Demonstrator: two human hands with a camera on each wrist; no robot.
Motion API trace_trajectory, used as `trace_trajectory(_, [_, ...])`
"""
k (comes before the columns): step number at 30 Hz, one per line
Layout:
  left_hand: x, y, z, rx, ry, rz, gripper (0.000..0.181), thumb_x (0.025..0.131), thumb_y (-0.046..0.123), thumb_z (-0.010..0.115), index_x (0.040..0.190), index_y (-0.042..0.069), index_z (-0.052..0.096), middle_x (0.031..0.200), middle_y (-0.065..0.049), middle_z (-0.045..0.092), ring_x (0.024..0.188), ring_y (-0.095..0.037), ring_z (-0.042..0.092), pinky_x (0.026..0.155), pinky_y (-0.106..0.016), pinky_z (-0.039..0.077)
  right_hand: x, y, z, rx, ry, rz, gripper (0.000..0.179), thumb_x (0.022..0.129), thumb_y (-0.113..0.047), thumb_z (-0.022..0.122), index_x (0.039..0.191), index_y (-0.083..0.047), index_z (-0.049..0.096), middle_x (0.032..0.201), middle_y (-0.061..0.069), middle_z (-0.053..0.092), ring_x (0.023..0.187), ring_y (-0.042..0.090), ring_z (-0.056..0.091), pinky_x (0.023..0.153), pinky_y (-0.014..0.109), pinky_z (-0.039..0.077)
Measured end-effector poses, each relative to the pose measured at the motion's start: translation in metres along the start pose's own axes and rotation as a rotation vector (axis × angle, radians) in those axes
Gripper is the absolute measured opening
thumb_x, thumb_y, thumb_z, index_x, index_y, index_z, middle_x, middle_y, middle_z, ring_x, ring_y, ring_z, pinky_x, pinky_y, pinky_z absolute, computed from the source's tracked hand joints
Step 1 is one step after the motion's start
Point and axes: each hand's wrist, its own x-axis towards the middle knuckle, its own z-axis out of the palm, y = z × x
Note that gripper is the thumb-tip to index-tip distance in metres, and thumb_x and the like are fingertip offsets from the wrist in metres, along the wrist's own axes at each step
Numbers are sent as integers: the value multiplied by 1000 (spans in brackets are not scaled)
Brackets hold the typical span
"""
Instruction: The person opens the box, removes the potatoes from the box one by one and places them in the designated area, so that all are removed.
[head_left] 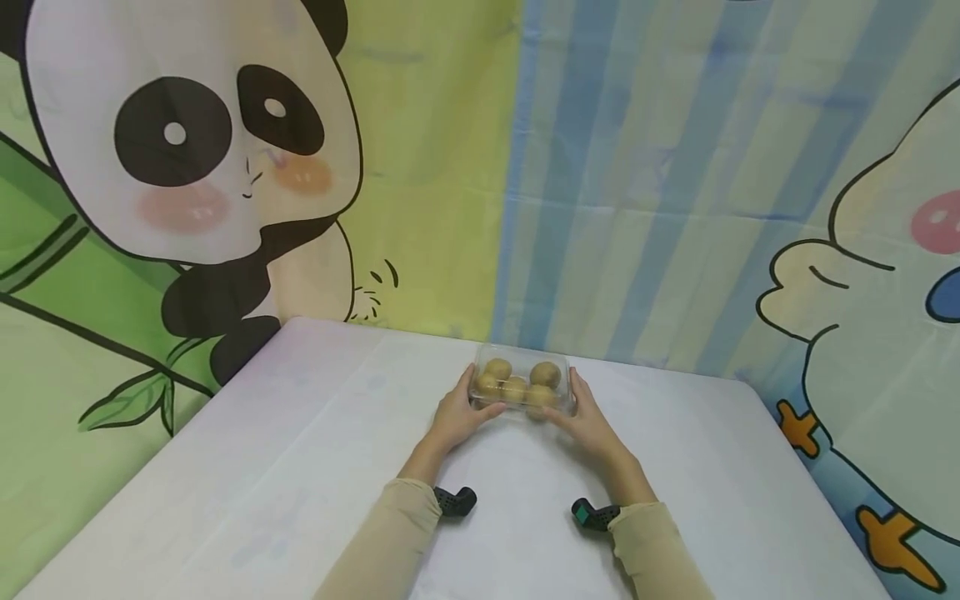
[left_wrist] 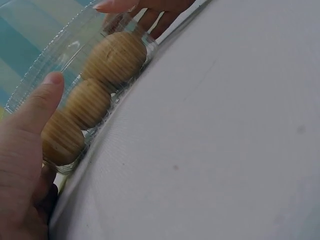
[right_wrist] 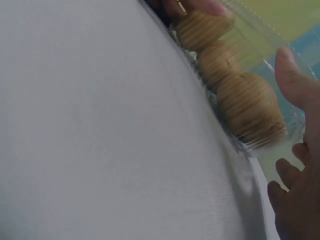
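A clear plastic box (head_left: 522, 353) stands near the far edge of the table with several round, yellow-brown potatoes (head_left: 514, 389) inside. My left hand (head_left: 456, 417) grips its left end, thumb across the near side and fingers along the end wall. On the opposite end my right hand (head_left: 592, 423) holds it the same way. In the left wrist view the ribbed near wall of the box (left_wrist: 70, 50) shows a row of potatoes (left_wrist: 88, 103) behind it. The right wrist view has the right thumb (right_wrist: 292, 75) against the clear plastic.
A white cloth covers the table (head_left: 300, 492). Right behind the box hangs a printed backdrop (head_left: 435, 208) with a panda on the left and a white cartoon figure on the right. Black devices (head_left: 456, 502) sit at both wrists by the beige sleeves.
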Motion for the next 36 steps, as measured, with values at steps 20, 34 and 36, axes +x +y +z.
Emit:
trace_trajectory(20, [-1, 2, 5, -6, 32, -18, 111, 70, 66, 70, 153, 16, 17, 152, -18, 33, 137, -38, 37, 111, -50, 35, 18, 14, -10, 334, -88, -129, 97, 88, -14, 69, 154, -13, -2, 161, 8, -7, 148, 30, -5, 121, 49, 1])
trace_trajectory(34, [1, 0, 1, -48, 11, -13, 116, 70, 66, 71, 154, 16, 9, 159, -10, 21, 144, -34, 24, 117, -50, 25, 15, 8, 2, 204, -8, -171, 92, 87, -20, 70, 154, -18, 8, 162, 8, -1, 148, 31, 2, 120, 51, 10])
trace_trajectory(36, [1, -1, 1, -39, 12, -7, 117, 69, 67, 71, 154, 15, 9, 158, -10, 21, 143, -35, 26, 117, -50, 26, 13, 7, 3, 181, 19, -177, 91, 86, -18, 71, 154, -17, 11, 161, 10, 2, 148, 33, 5, 119, 53, 12])
